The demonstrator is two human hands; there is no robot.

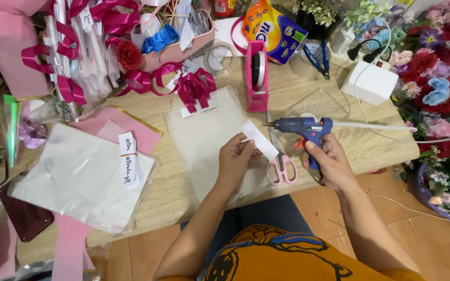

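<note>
My right hand (330, 158) grips the handle of a blue hot glue gun (304, 126), nozzle pointing left at a white paper strip (259, 139). My left hand (236, 156) pinches that strip by its lower edge, holding it slanted over a clear plastic sheet (204, 135) on the low wooden table (334, 99). The nozzle tip is just above the strip's upper end. Pink-handled scissors (282, 167) lie on the table between my hands.
A pink tape dispenser (256, 75) stands behind the sheet. Magenta ribbon bows (194, 87) lie at the back left, a stack of plastic sheets with white labels (84, 174) at the left. A white box (369, 82), blue pliers (316, 58) and artificial flowers (438, 88) are at the right.
</note>
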